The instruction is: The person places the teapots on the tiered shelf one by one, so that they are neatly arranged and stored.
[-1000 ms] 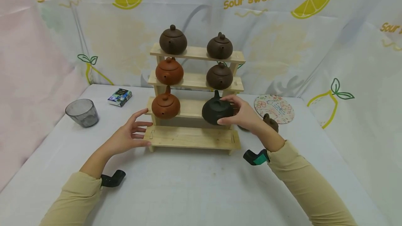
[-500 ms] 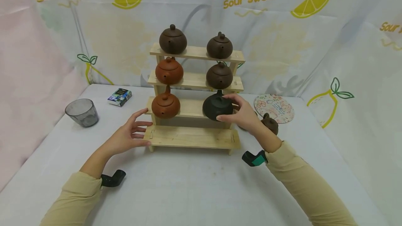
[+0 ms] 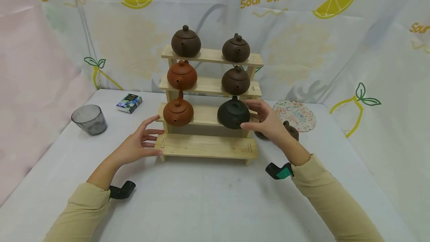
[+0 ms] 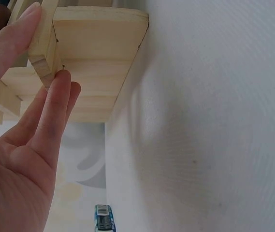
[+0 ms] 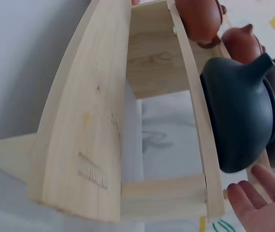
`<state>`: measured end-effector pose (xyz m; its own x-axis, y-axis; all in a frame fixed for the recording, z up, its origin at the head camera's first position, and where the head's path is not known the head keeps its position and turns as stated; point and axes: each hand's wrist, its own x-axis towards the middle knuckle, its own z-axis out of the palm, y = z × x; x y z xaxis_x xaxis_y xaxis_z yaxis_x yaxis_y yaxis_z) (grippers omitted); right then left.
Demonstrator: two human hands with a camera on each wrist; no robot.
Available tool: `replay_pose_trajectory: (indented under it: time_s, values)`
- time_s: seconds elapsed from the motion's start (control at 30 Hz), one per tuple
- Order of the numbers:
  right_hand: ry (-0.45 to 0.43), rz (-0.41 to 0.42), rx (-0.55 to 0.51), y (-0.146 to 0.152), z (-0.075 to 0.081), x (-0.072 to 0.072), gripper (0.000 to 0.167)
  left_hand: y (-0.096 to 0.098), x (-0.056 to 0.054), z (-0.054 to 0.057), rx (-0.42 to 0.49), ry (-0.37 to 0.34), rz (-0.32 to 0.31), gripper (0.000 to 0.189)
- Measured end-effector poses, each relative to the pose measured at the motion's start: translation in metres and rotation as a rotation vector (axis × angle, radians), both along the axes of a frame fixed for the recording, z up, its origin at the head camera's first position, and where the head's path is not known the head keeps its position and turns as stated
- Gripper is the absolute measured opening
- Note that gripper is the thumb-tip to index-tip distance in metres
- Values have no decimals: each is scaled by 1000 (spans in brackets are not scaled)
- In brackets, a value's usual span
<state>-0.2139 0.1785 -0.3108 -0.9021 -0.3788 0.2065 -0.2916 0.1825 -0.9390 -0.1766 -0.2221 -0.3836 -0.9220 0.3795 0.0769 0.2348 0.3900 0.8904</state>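
A black teapot (image 3: 233,112) sits on the right end of the wooden shelf stand (image 3: 205,147), on the second tier from the bottom. Beside it is my right hand (image 3: 267,120), its fingers and thumb spread apart; the right wrist view shows a gap between fingers and pot. With fairly straight fingers, my left hand (image 3: 134,145) touches the stand's left end; in the left wrist view its thumb and fingertips rest against the lowest board (image 4: 44,48). An orange-brown teapot (image 3: 178,112) shares the black one's tier.
More teapots stand on the upper tiers, such as a dark brown teapot (image 3: 186,42). A grey glass cup (image 3: 89,119) and a small box (image 3: 129,103) are at left. Behind my right hand lie a floral round mat (image 3: 295,116) and a small brown teapot (image 3: 291,130).
The right hand has let go of the black teapot and drawn slightly right. The pot has settled level on its tier. The left hand stays in place.
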Motion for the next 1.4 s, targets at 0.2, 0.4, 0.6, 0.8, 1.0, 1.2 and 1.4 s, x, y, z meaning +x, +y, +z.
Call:
replay_pose_trajectory:
  time_s: [0.2,0.4,0.6,0.8,1.0,1.2,1.4]
  values:
    - [-54,-92,-4,18,0,8,63,0,1,0,-8,1,8,107]
    - [-58,-144,-3,39,-4,19,58,0,1,0,-7,1,8,107]
    - [-74,-206,17,60,-11,27,55,0,2,-1,-7,-3,12,107]
    - [-47,-259,43,76,-19,35,51,0,2,0,-3,8,11,106]
    - [14,-293,41,92,-29,41,50,0,2,0,-9,1,10,107]
    - [26,-355,69,107,-41,45,45,0,1,-1,-1,2,1,107]
    - [20,-413,139,121,-51,45,46,0,1,-1,0,6,3,107]
